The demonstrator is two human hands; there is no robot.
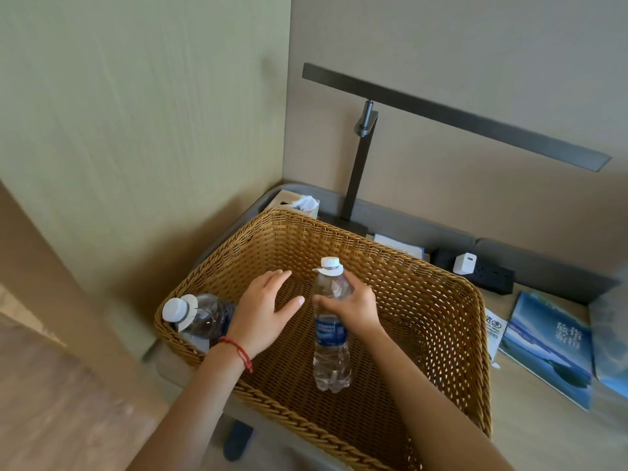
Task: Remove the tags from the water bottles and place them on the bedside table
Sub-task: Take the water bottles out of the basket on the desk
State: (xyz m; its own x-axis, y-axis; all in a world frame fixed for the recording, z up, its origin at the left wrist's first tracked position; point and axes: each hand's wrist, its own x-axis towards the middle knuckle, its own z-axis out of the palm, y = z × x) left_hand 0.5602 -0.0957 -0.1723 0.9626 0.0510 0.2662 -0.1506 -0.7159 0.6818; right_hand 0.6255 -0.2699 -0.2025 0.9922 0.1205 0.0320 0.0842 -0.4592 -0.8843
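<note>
Right hand (pixel 356 309) grip clamped round upright water bottle (pixel 331 338), paper tag (pixel 329 269) at its neck. Left hand (pixel 261 311) grip apart, hovering beside. Second tagged bottle (pixel 200 316) leans in wicker basket (pixel 452 334), left corner. Basket on bench (pixel 543 419).

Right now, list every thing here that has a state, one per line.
Held bottle: upright over the basket, capped, tag on neck.
Second bottle: leaning in the basket's corner, capped, tag on.
Right hand: gripping the held bottle.
Left hand: open, holding nothing.
Wicker basket: on the bedside table.
Tissue box: tissue sticking out.
Charger: plugged into the power strip.
</note>
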